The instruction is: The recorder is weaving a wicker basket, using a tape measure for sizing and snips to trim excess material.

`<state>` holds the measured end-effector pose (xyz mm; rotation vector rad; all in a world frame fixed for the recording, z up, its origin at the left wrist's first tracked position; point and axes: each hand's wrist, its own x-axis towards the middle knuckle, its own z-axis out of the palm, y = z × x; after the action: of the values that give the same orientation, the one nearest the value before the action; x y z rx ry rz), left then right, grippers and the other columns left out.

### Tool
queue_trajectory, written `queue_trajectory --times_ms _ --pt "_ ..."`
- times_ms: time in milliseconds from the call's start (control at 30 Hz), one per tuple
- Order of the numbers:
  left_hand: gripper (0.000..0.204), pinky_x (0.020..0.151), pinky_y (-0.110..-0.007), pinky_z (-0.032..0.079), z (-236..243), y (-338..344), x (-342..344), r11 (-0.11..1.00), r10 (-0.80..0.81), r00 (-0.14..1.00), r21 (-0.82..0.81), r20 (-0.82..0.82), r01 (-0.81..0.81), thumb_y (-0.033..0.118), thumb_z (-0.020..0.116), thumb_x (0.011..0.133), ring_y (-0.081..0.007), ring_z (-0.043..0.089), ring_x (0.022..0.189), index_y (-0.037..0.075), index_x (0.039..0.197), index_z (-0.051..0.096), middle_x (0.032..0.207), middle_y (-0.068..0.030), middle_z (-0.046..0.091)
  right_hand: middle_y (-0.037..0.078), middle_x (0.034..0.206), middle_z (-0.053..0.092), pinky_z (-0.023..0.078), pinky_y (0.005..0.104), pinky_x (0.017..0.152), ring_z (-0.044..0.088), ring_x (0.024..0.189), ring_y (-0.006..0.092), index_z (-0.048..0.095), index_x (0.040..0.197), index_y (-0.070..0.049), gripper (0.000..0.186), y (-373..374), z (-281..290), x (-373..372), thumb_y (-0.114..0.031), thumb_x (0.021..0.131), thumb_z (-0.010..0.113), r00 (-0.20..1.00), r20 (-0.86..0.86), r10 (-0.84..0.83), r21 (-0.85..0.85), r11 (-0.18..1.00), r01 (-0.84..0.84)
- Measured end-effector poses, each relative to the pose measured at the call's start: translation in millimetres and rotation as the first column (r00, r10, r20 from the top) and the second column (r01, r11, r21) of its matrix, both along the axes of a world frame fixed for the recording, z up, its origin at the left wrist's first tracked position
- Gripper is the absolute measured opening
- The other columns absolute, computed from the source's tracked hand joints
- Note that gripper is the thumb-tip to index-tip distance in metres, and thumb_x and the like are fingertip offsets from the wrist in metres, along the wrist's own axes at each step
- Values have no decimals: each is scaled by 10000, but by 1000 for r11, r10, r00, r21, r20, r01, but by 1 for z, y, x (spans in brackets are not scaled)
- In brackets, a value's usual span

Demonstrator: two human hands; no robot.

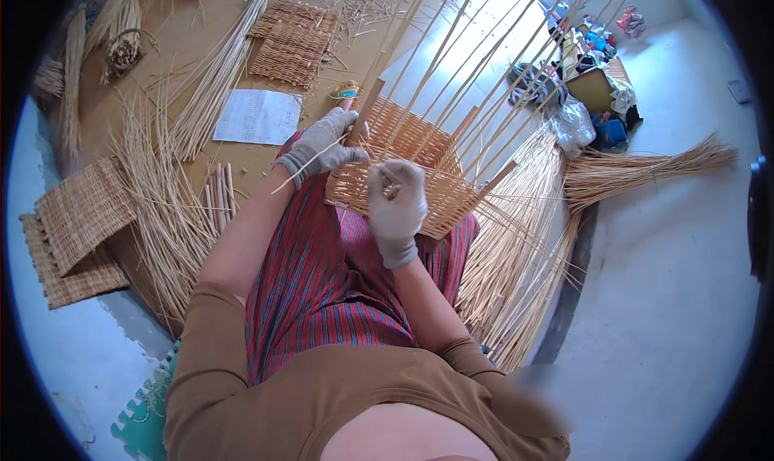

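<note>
A half-woven wicker basket (439,195) rests on my lap, tilted, with long upright reeds (439,66) fanning out from its rim. Wooden sticks stand at its corners, one of them a flat corner stick (368,110) on the left. My gloved left hand (324,145) is closed on the basket's left corner, by that stick. A loose pale strand (305,169) trails from this hand toward my forearm. In front of the near wall, my gloved right hand (397,203) is curled in a pinch on a thin reed strand at the weave; its fingertips are partly hidden.
Bundles of loose reeds lie to the left (165,211) and right (516,251). Woven mats (294,41) and a paper sheet (258,116) are on the floor ahead; more woven mats (85,211) lie at left. A clear plastic bag (572,124) stands at far right.
</note>
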<state>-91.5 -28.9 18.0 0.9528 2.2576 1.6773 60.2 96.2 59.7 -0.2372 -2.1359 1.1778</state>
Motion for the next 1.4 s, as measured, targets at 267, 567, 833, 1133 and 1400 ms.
queue_trajectory --times_ms 267,567,833,1133,1400 --pt "613 881 -346 457 -3 3 1 999 -11 999 -52 38 13 388 949 675 -197 514 943 65 1041 579 965 -42 496 3 884 664 515 240 714 610 773 80 619 985 -73 140 48 8 1 -12 925 730 994 49 96 -466 883 -62" --pt "493 859 -295 466 -1 -3 -9 985 -127 988 -103 88 135 318 910 764 -144 506 912 84 1023 563 971 -6 481 37 970 742 541 261 691 702 858 152 734 1111 -21 219 39 -10 15 28 905 677 972 -21 233 -82 969 -234" --pt "607 703 -332 451 -4 33 26 943 326 944 47 50 -329 510 906 702 -161 481 777 24 900 601 827 -29 486 76 1107 721 562 333 849 703 934 189 655 1292 -64 377 79 32 -54 -44 919 710 998 -25 -50 119 991 53" --pt "549 788 -366 475 -6 27 34 919 384 919 133 -91 -371 432 933 697 -209 535 892 41 902 607 894 -65 536 118 1156 694 544 316 888 658 1029 176 612 1364 -57 403 82 -7 26 26 971 570 999 -44 3 -33 999 -5" --pt "575 719 -241 446 -4 14 31 945 289 957 165 -20 -281 42 834 823 -77 465 813 76 1346 598 940 34 513 69 880 685 550 391 688 675 796 287 705 1230 -130 424 -27 14 -21 -220 822 778 923 43 383 360 856 -372"
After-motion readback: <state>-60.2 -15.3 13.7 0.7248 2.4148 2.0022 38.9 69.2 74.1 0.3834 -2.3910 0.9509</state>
